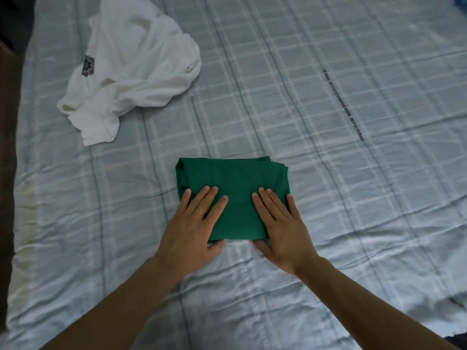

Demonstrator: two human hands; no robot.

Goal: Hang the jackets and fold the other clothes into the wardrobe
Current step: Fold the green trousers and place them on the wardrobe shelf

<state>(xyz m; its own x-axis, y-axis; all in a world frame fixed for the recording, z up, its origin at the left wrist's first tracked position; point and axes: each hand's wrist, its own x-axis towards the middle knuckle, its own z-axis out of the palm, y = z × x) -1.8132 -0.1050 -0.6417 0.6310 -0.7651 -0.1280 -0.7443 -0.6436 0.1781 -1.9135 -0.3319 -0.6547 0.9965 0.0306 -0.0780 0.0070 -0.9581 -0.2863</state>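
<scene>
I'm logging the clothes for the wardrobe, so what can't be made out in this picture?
Head view:
- Green garment: type hidden by its folds; both hands, left hand and right hand, cover its near part.
- White garment: crumpled, dark print too small to read.
- Wardrobe: outside the frame.

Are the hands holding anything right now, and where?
Nothing is gripped. The left hand and right hand lie flat, pressing the near half of the folded green garment.

Folded garment (pixel 233 195) on bed (pixel 328 198)
</scene>
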